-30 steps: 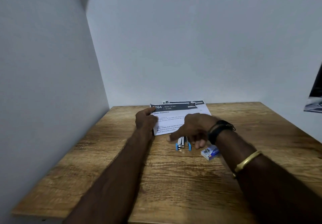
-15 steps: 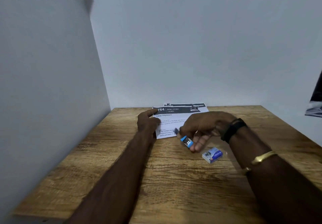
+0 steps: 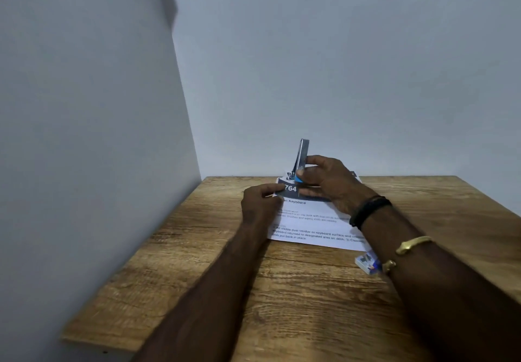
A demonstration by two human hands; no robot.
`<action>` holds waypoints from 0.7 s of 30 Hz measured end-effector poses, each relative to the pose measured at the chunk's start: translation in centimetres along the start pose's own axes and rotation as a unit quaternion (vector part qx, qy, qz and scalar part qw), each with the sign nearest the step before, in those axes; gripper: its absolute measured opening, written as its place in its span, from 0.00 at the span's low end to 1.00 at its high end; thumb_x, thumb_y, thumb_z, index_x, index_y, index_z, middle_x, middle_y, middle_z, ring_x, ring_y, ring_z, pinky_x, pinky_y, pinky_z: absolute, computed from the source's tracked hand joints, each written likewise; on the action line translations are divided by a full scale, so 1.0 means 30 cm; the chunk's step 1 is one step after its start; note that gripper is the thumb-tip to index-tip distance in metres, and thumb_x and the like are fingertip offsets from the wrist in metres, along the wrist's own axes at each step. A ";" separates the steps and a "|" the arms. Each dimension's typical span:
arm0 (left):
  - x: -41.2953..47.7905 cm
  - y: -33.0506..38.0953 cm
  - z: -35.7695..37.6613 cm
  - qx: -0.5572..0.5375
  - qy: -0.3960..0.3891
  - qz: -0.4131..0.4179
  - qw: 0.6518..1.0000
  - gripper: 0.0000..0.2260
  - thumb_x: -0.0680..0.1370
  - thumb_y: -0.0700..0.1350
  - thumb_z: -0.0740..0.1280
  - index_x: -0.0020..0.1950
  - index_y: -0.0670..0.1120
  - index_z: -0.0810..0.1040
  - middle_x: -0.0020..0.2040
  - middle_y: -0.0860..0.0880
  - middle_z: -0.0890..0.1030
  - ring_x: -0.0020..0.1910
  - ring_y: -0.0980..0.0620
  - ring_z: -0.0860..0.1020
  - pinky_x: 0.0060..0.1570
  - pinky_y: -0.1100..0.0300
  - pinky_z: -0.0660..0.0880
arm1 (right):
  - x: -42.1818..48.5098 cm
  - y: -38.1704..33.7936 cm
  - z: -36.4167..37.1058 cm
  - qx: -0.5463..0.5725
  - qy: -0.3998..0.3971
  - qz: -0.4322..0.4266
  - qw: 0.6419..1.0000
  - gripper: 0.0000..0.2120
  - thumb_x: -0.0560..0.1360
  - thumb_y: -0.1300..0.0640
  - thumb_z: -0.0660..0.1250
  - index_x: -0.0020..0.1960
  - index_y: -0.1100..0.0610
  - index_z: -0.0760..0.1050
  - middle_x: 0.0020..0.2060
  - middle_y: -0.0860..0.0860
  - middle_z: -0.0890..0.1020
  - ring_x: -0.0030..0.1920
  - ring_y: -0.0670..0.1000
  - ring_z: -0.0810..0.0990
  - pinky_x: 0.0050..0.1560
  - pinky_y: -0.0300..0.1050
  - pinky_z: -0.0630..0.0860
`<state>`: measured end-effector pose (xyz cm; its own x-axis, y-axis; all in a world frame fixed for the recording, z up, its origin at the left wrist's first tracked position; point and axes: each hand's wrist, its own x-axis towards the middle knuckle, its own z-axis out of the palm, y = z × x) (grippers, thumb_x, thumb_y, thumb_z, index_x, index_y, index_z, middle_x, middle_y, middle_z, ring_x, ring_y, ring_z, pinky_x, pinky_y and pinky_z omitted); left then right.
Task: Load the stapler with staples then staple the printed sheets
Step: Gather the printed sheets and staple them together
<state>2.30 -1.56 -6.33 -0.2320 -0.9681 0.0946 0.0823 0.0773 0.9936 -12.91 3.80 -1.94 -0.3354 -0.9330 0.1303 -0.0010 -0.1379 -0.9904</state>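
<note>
Metal and blue stapler [image 3: 303,155]: held in the right grip over the far, top edge of the printed sheets; its metal bar stands nearly upright against the wall behind, and a blue part shows at its lower end beside the fingertips.
Right grip [image 3: 329,184]: fingers and thumb curled round the lower part of the stapler, clasping it from the right; the hand lies over the dark header band of the top page.
Left grip [image 3: 259,203]: thumb and fingers pinch the top left corner of the printed sheets, just beside the number 764.
Contact between stapler and paper: cannot tell whether the corner sits inside the stapler; the fingers hide it.
Printed sheets [image 3: 313,222]: lying flat at the far middle of the tabletop, text facing up, a second page peeking out beyond the top edge.
Staple box [image 3: 366,262]: small, white and blue, on the tabletop just beyond the near right corner of the sheets, partly hidden by the right forearm.
Right forearm: a black band [image 3: 370,210] at the wrist, a gold bangle [image 3: 412,244] further up.
Tabletop [image 3: 282,305]: wood grain, pushed into a corner of pale grey walls.
</note>
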 end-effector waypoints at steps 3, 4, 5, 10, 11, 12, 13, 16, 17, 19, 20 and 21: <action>0.012 -0.013 0.000 -0.001 0.005 0.013 1.000 0.12 0.72 0.27 0.69 0.51 0.38 0.86 0.50 0.36 0.86 0.52 0.35 0.84 0.58 0.38 0.80 | 0.022 0.016 0.020 -0.018 0.010 -0.021 1.000 0.15 0.77 0.62 0.73 0.63 0.55 0.79 0.51 0.53 0.86 0.49 0.50 0.85 0.45 0.47 0.85; 0.017 -0.015 -0.002 0.013 0.008 0.019 1.000 0.12 0.72 0.28 0.69 0.50 0.40 0.87 0.50 0.38 0.86 0.51 0.37 0.85 0.57 0.39 0.81 | 0.031 0.024 0.027 -0.020 0.009 -0.026 0.999 0.15 0.77 0.63 0.72 0.63 0.55 0.79 0.51 0.52 0.86 0.48 0.49 0.85 0.45 0.46 0.84; 0.019 -0.015 -0.004 0.028 0.012 0.025 0.999 0.12 0.72 0.29 0.69 0.49 0.42 0.87 0.49 0.40 0.87 0.50 0.39 0.86 0.55 0.41 0.82 | 0.037 0.032 0.032 -0.023 0.006 -0.031 0.999 0.15 0.77 0.63 0.72 0.63 0.55 0.78 0.51 0.52 0.86 0.47 0.48 0.85 0.44 0.46 0.84; 0.025 -0.018 -0.008 0.070 0.027 0.053 0.996 0.12 0.73 0.31 0.70 0.49 0.45 0.88 0.48 0.46 0.88 0.47 0.47 0.86 0.52 0.48 0.84 | 0.049 0.066 0.049 -0.059 -0.001 -0.057 0.997 0.17 0.76 0.66 0.73 0.63 0.56 0.79 0.51 0.53 0.86 0.42 0.48 0.85 0.40 0.44 0.82; 0.027 -0.018 -0.008 0.076 0.030 0.058 0.995 0.11 0.74 0.32 0.70 0.50 0.45 0.88 0.49 0.46 0.88 0.47 0.47 0.86 0.52 0.49 0.84 | 0.050 0.069 0.049 -0.065 -0.002 -0.057 0.996 0.17 0.76 0.66 0.73 0.63 0.56 0.79 0.51 0.53 0.86 0.41 0.49 0.85 0.40 0.44 0.82; 0.029 -0.018 -0.010 0.083 0.034 0.063 0.994 0.11 0.74 0.32 0.70 0.51 0.45 0.87 0.49 0.46 0.88 0.47 0.48 0.86 0.52 0.50 0.84 | 0.050 0.068 0.049 -0.071 -0.006 -0.057 0.996 0.17 0.76 0.66 0.73 0.63 0.57 0.79 0.52 0.54 0.86 0.41 0.49 0.84 0.39 0.44 0.82; 0.029 -0.016 -0.012 0.087 0.037 0.067 0.993 0.11 0.75 0.33 0.70 0.51 0.45 0.87 0.50 0.46 0.88 0.48 0.48 0.86 0.52 0.50 0.84 | 0.049 0.066 0.048 -0.076 -0.011 -0.055 0.995 0.17 0.76 0.65 0.74 0.63 0.57 0.79 0.51 0.54 0.86 0.41 0.49 0.84 0.38 0.44 0.82; 0.030 -0.016 -0.015 0.102 0.039 0.077 0.991 0.10 0.75 0.34 0.71 0.51 0.45 0.87 0.50 0.46 0.88 0.47 0.48 0.86 0.50 0.54 0.84 | 0.043 0.060 0.050 -0.075 -0.033 -0.057 0.995 0.15 0.75 0.66 0.74 0.60 0.57 0.79 0.44 0.49 0.88 0.37 0.46 0.84 0.31 0.41 0.80; 0.028 -0.017 -0.015 0.106 0.040 0.080 0.990 0.09 0.74 0.34 0.72 0.49 0.46 0.87 0.49 0.47 0.88 0.46 0.50 0.85 0.47 0.57 0.83 | 0.041 0.058 0.053 -0.073 -0.036 -0.060 0.995 0.14 0.75 0.66 0.73 0.59 0.57 0.79 0.42 0.49 0.88 0.34 0.45 0.84 0.29 0.41 0.78; 0.024 -0.016 -0.016 0.117 0.053 0.095 0.987 0.08 0.73 0.34 0.74 0.44 0.48 0.85 0.46 0.51 0.86 0.44 0.54 0.83 0.40 0.67 0.78 | 0.037 0.056 0.058 -0.069 -0.036 -0.064 0.995 0.14 0.76 0.67 0.72 0.59 0.58 0.78 0.44 0.52 0.87 0.33 0.45 0.83 0.27 0.40 0.75; 0.022 -0.014 -0.017 0.123 0.060 0.105 0.985 0.09 0.72 0.35 0.75 0.43 0.48 0.82 0.44 0.53 0.85 0.43 0.56 0.82 0.38 0.70 0.75 | 0.036 0.056 0.059 -0.068 -0.035 -0.063 0.995 0.14 0.76 0.67 0.72 0.60 0.59 0.78 0.45 0.54 0.86 0.33 0.46 0.82 0.26 0.40 0.74; 0.021 -0.014 -0.018 0.125 0.064 0.112 0.984 0.11 0.71 0.35 0.76 0.42 0.49 0.79 0.43 0.54 0.83 0.43 0.56 0.81 0.37 0.70 0.73 | 0.036 0.056 0.060 -0.070 -0.035 -0.063 0.995 0.13 0.76 0.67 0.72 0.60 0.59 0.78 0.46 0.55 0.86 0.33 0.47 0.82 0.26 0.40 0.74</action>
<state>2.65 -2.32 -6.72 -0.1099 -0.9412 0.3193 -0.1280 0.3320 0.9345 -11.58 1.97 -3.38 -0.2587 -0.9327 0.2513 -0.1716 -0.2116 -0.9622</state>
